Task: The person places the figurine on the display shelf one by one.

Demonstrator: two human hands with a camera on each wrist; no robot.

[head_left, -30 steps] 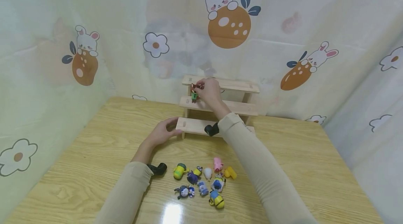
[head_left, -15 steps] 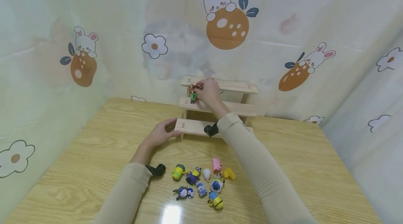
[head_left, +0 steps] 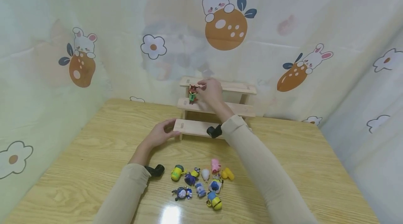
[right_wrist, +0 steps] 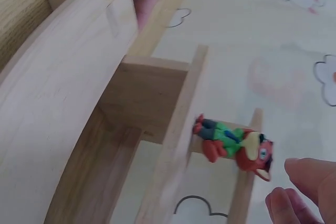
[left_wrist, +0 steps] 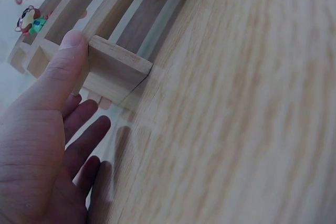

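A small fox figurine in green clothing stands upright at the left end of the middle step of a wooden three-step display shelf. My right hand is beside the fox's head. In the right wrist view, a gap shows between its fingertips and the fox. My left hand is at the left end of the lowest step. In the left wrist view, the thumb touches the step's corner, while the other fingers extend loosely beside its end.
Several toy figures lie on the wooden table in front of the shelf, including a pink pig, a yellow toy and a blue-and-yellow minion. A printed curtain hangs behind the shelf.
My right hand has let go of the fox figurine and moved slightly right, leaving it standing on the middle step. My left hand keeps its place at the shelf end.
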